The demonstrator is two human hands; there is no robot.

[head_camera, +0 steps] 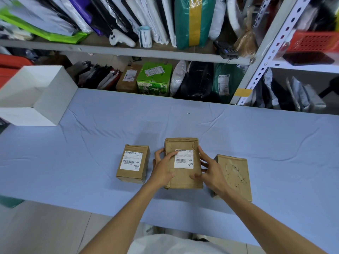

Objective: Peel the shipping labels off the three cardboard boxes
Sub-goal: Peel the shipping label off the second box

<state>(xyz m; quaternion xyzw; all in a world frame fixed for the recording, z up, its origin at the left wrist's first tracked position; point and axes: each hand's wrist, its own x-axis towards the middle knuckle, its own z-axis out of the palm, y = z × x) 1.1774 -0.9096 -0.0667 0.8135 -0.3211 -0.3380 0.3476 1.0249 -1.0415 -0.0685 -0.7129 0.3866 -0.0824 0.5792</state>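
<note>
Three brown cardboard boxes stand in a row near the table's front edge. The left box [133,165] carries a white shipping label [131,161] on top. On the middle box [183,176] is another white label [184,159]. My left hand [163,166] holds this box's left side, with the thumb on the label's upper left corner. My right hand [209,166] grips its right side. The right box [233,176] has no label, only a torn, scuffed patch on its top.
A light blue cloth [183,121] covers the table. An open white box [34,96] sits at the far left corner. Behind the table, metal shelves [128,52] are packed with parcels and mailer bags. A red basket [315,41] is on the right shelf.
</note>
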